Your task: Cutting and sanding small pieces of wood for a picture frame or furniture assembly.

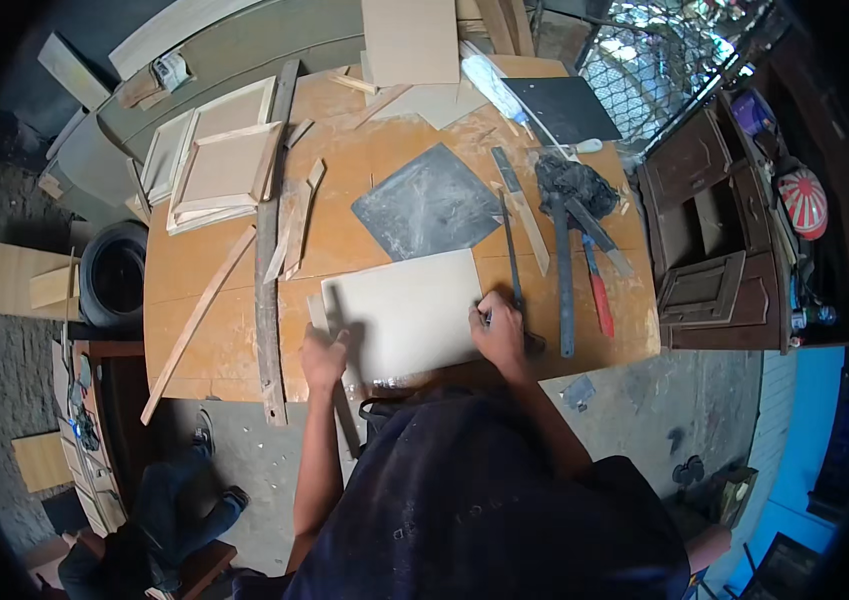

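A pale rectangular board (pixel 409 310) lies at the near edge of the table, in front of my body. My left hand (pixel 324 358) is closed around a narrow wooden strip (pixel 318 312) along the board's left edge. The strip's lower end reaches past the table edge. At the board's right edge is my right hand (pixel 500 328), its fingers curled in a pinch around a small dark thing, too small to name. A long dark metal tool (pixel 511 250) lies just beyond that hand. Touching the far side of the board is a dark grey square sheet (pixel 427 205).
Wooden frames with panels (pixel 224 172) are stacked at the left, beside a long wooden bar (pixel 268 290). To the right lie a steel ruler (pixel 565 290), a red-handled tool (pixel 599 300) and a black crumpled bundle (pixel 576 185). A person (pixel 159 520) sits at lower left.
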Demonstrator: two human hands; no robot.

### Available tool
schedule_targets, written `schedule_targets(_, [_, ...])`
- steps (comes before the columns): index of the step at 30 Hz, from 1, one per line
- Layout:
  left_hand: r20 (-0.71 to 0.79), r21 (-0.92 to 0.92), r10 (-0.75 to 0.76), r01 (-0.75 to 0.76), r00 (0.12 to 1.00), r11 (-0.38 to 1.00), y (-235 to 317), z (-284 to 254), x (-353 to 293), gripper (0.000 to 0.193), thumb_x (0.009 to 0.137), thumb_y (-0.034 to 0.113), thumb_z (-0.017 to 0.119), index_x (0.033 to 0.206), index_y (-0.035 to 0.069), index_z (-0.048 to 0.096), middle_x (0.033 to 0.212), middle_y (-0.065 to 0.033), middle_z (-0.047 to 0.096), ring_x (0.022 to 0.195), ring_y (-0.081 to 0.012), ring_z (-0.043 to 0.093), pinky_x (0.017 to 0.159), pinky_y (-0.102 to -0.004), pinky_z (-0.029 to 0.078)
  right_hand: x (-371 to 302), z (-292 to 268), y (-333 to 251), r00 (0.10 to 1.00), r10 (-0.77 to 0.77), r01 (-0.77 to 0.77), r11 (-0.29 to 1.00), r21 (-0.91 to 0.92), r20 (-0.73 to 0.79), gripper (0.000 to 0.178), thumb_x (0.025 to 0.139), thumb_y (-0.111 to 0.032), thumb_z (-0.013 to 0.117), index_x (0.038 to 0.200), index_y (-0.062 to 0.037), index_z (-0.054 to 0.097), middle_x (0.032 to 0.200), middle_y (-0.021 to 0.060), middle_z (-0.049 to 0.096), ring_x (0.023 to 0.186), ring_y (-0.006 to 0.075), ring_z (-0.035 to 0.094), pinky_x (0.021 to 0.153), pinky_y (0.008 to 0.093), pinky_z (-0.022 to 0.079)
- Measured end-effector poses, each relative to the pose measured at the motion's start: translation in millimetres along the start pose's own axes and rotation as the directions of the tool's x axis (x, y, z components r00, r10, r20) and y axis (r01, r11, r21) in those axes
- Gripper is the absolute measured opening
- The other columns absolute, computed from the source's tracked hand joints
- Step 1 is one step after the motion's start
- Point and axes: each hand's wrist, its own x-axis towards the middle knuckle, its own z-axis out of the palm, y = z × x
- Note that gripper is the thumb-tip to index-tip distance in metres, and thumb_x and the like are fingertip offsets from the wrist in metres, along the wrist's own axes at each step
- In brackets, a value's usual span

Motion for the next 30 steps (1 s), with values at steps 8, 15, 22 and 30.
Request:
schedule_targets(8, [-0.139, -0.369, 0.013, -0.064, 0.990, 0.927, 35, -3, 20, 0.033, 0.084, 0.015, 0.074, 0.107, -0.006, 0.064, 0.073, -0.0117, 0.068, 0.061, -0.0180, 0.064, 0.057, -0.0355, 0.051, 39, -17, -2, 0.969, 0.198, -0.163, 0.962, 0.217, -0.146, 0.020, 0.087, -0.016, 0.072, 0.080, -0.0044, 0.056, 0.066, 0.0101, 0.059, 0.061, 0.0226, 0.061, 0.063, 0.0361, 0.049])
schedule_targets(15, [-0.127, -0.032, 0.236, -0.242, 0.963, 0.970, 111, 5, 184, 0.035, 0.081, 0.022, 0.075, 0.105, 0.000, 0.065, 0.067, -0.0092, 0.065, 0.052, -0.0168, 0.062, 0.051, -0.0332, 0.050, 197, 2, -10, 0.970, 0.072, -0.005, 0.962, 0.274, -0.233, 0.022, 0.083, -0.021, 0.072, 0.080, -0.0028, 0.061, 0.072, 0.0120, 0.064, 0.069, 0.0254, 0.065, 0.066, 0.0381, 0.050])
schedule_targets(22, [0.072, -0.007, 0.165, -0.165, 0.984, 0.986, 178, 4, 268, 0.042, 0.077, 0.029, 0.076, 0.098, -0.005, 0.061, 0.072, -0.0163, 0.068, 0.054, -0.0224, 0.066, 0.056, -0.0369, 0.053, 295, 12, 0, 0.990, 0.143, -0.138, 0.977, 0.165, -0.018, 0.026, 0.083, -0.027, 0.072, 0.095, -0.0047, 0.069, 0.089, 0.0130, 0.072, 0.088, 0.0324, 0.069, 0.081, 0.0411, 0.053])
schedule_targets(30, [0.349, -0.150, 0.402, -0.373, 0.847, 0.916, 159, 21, 132, 0.046, 0.092, 0.029, 0.071, 0.116, -0.003, 0.049, 0.095, -0.0253, 0.067, 0.087, -0.0373, 0.068, 0.075, -0.0432, 0.053, 149, -55, 13, 0.998, 0.033, -0.011, 0.911, 0.412, -0.048, 0.034, 0.086, -0.019, 0.075, 0.116, -0.0040, 0.066, 0.104, 0.0097, 0.068, 0.096, 0.0190, 0.063, 0.085, 0.0328, 0.050])
